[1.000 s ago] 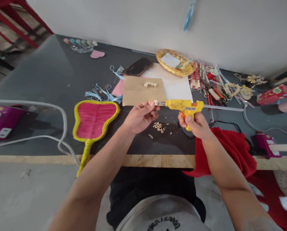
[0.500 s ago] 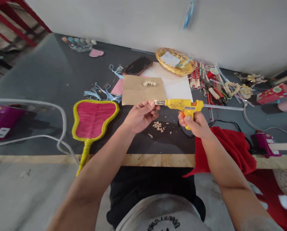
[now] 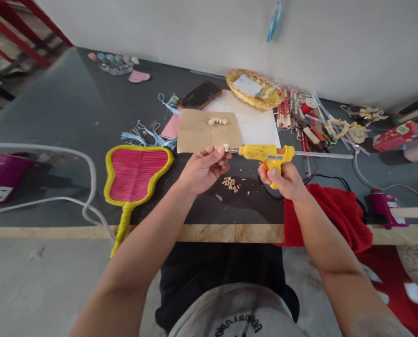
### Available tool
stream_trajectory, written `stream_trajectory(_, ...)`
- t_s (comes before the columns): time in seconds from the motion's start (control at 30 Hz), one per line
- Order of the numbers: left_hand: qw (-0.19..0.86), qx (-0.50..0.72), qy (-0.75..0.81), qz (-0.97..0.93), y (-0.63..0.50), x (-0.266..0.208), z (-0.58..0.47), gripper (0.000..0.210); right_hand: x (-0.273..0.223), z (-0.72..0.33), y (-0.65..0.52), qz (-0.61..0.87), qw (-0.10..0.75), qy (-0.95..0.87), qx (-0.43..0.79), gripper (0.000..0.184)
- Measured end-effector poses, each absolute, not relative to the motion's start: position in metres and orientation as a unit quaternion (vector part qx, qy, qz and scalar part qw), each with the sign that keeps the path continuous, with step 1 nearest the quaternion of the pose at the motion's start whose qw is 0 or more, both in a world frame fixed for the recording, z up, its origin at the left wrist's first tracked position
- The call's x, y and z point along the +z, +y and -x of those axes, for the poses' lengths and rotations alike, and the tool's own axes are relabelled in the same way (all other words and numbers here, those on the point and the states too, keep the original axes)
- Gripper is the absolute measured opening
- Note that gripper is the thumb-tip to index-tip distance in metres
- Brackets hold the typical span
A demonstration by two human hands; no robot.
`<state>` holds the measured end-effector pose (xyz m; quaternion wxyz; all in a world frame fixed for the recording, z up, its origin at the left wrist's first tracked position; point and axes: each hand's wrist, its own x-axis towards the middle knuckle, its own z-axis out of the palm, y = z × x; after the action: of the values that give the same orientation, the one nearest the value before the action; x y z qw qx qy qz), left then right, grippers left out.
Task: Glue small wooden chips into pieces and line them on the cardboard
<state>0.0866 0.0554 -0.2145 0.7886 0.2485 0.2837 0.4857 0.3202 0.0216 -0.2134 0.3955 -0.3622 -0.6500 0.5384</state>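
Note:
In my right hand (image 3: 282,180) is a yellow hot glue gun (image 3: 261,152), held by its handle with a finger at the orange trigger. A clear glue stick (image 3: 324,155) juts from its back end. My left hand (image 3: 207,168) pinches a small cream-coloured piece (image 3: 226,147) between thumb and fingertips, right at the gun's nozzle. Just below lie several short cut wooden bits (image 3: 230,184) on the dark table. Beyond my left hand, a curved row of cream pieces (image 3: 218,121) rests on a brown cardboard sheet (image 3: 195,133).
A pink and yellow fan (image 3: 139,175) lies left, beside a white cable (image 3: 91,187) and purple power strip (image 3: 5,178). A phone (image 3: 200,95), wicker basket (image 3: 279,99) and bundled sticks (image 3: 288,110) stand behind. A red cloth (image 3: 330,217) hangs over the front edge.
The view has shifted very slightly. Both hands stay almost in place, with the glue gun's nozzle still against the small cream piece.

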Motion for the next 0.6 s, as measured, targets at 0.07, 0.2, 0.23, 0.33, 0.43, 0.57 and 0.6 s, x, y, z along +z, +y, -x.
stream_trajectory(0.07,0.786,0.486,0.285,-0.254,0.056,-0.216,-0.086,0.011,-0.213,-0.320,0.022,0.355,0.391,-0.647,0.551,0.037)
stream_trajectory(0.2,0.773,0.496,0.298,-0.258,0.058,-0.218,-0.086,0.011,-0.217,-0.320,0.027,0.347,0.452,-0.596,0.566,0.037)
stream_trajectory(0.23,0.770,0.501,0.302,-0.253,0.058,-0.218,-0.086,0.010,-0.219,-0.321,0.030,0.358,0.479,-0.570,0.563,0.037)
stream_trajectory(0.33,0.768,0.512,0.301,-0.240,0.059,-0.216,-0.085,0.010,-0.226,-0.328,0.041,0.420,0.528,-0.488,0.554,0.033)
stream_trajectory(0.43,0.773,0.507,0.297,-0.239,0.058,-0.215,-0.085,0.010,-0.232,-0.339,0.050,0.511,0.499,-0.456,0.531,0.038)
stream_trajectory(0.57,0.774,0.506,0.297,-0.237,0.058,-0.215,-0.085,0.010,-0.233,-0.359,0.057,0.643,0.439,-0.490,0.392,0.055)
stream_trajectory(0.6,0.774,0.508,0.295,-0.236,0.058,-0.215,-0.084,0.010,-0.232,-0.363,0.057,0.675,0.411,-0.517,0.329,0.057)
